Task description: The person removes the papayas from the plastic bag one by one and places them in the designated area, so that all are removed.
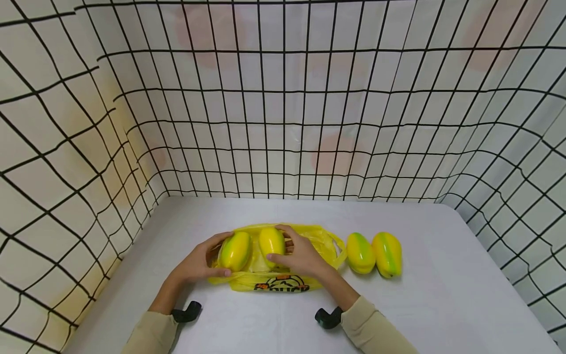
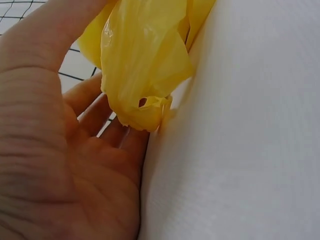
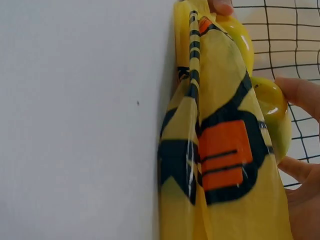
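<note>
A yellow plastic bag (image 1: 320, 241) with dark and orange print lies spread on the table, its mouth facing up. Two glossy yellow-green mangoes sit within its outline. Around the left mango (image 1: 236, 251) curve the thumb and fingers of my left hand (image 1: 194, 263). My right hand (image 1: 305, 253) grips the other mango (image 1: 270, 245) from its right side, thumb below and fingers above. In the right wrist view this mango (image 3: 272, 117) shows over the bag's printed front edge. The left wrist view has a crumpled bag end (image 2: 142, 65) in front of my left fingers (image 2: 85, 95).
Just right of the bag, beside its handle loop, two more mangoes (image 1: 360, 253) (image 1: 387, 254) lie side by side on the white table (image 1: 442, 295). Black grid netting (image 1: 283, 125) over white sheeting rises behind the table and along both sides.
</note>
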